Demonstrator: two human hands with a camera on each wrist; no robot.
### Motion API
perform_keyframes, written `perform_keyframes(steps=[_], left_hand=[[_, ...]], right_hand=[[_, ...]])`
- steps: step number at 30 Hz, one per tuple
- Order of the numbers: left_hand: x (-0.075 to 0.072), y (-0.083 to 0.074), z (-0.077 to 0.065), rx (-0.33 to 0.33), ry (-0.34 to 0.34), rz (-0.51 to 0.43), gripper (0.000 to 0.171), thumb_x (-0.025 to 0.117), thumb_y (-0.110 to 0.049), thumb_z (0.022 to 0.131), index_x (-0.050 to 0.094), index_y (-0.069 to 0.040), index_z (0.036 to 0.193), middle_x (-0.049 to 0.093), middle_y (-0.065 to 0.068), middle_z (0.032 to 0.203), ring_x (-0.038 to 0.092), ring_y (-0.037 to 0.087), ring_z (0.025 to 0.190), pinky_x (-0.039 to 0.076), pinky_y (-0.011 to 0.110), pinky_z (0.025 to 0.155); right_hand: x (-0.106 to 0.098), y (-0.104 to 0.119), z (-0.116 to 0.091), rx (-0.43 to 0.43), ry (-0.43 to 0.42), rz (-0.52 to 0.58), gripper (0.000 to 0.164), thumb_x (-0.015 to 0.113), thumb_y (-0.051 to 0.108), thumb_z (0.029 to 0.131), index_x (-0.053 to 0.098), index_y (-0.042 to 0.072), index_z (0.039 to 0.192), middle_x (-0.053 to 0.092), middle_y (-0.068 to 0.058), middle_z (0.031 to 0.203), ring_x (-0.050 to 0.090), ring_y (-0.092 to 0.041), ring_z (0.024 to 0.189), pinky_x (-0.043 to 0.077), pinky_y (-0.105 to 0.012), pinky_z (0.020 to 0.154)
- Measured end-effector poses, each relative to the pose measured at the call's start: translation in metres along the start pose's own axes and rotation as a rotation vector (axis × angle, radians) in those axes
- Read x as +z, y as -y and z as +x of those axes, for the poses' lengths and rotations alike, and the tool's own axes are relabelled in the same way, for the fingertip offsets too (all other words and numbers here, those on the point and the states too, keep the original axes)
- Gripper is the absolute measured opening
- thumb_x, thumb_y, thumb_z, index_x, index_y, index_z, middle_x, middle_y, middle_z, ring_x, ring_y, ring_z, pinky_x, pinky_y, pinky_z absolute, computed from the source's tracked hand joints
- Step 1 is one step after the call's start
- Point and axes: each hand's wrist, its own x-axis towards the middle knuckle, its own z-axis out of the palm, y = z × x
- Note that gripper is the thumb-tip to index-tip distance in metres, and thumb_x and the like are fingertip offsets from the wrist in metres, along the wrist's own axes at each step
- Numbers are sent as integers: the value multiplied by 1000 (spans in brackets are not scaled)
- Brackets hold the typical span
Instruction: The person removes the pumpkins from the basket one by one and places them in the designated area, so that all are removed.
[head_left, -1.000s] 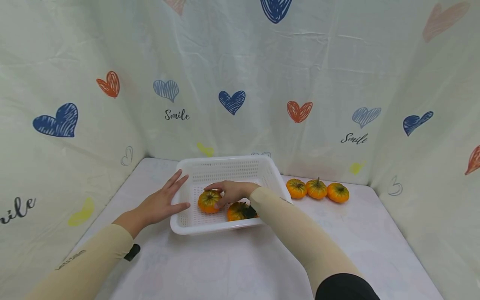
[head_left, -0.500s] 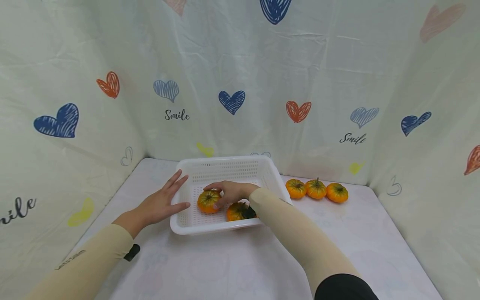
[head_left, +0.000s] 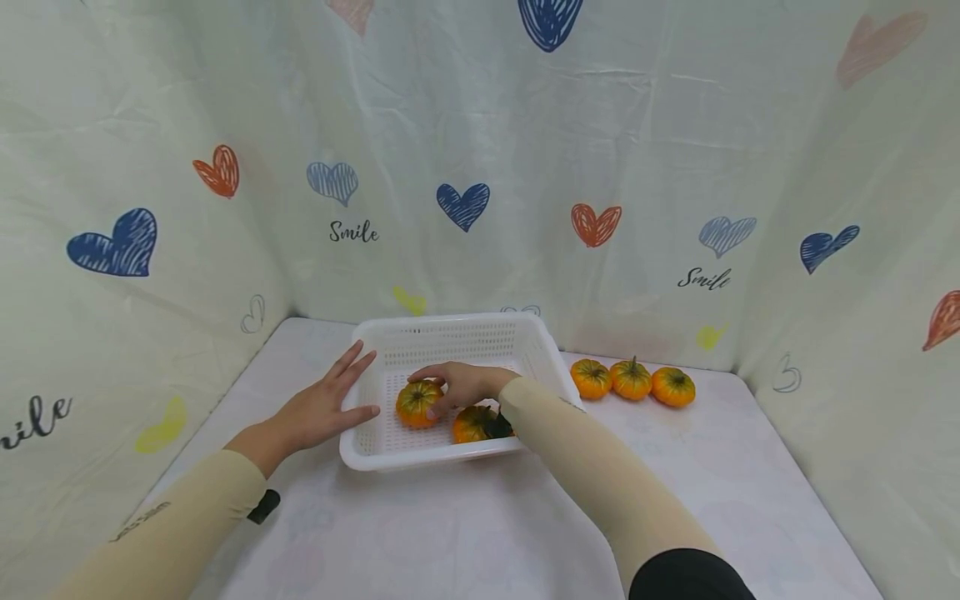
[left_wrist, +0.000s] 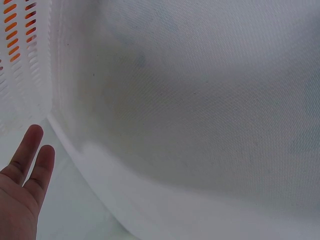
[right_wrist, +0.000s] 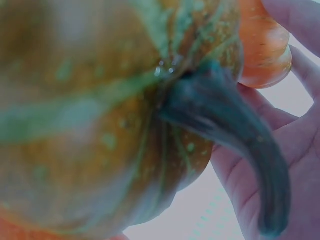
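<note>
A white plastic basket (head_left: 442, 457) stands on the table, with small orange-and-green pumpkins inside. My right hand (head_left: 467, 383) reaches into it and grips the left pumpkin (head_left: 414, 405), thumb on the near side and fingers over the far side. Beside it lies another pumpkin (head_left: 470, 424), partly behind my right wrist; in the right wrist view a pumpkin with a dark curved stem (right_wrist: 240, 130) fills the foreground. My left hand (head_left: 318, 410) is at the basket's left rim, fingers spread and straight. In the left wrist view, two of its fingers show near the basket wall (left_wrist: 30, 75).
Right of the basket, three more pumpkins sit in a row near the table's back edge: a left one (head_left: 590, 380), a middle one (head_left: 631, 380) and a right one (head_left: 673, 387). A heart-printed curtain (head_left: 525, 125) hangs behind and along both sides of the table.
Both hands, the basket and the pumpkins stay where they were. Only the head view has shifted very slightly.
</note>
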Motion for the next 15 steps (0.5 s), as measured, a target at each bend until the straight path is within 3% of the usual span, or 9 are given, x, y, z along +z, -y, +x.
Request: perform_keyframes(steps=[15], left_hand=[[-4,-4,-2,11,-3,5,90,57,-61,92,18,-17,161,-2,8,167,37,50,137,44,65,95]], right_hand=[[-7,2,-8,-31,-52,-49,65,79,26,88,51,33,146,53,1,139,50,-18,119,41,-40,105]])
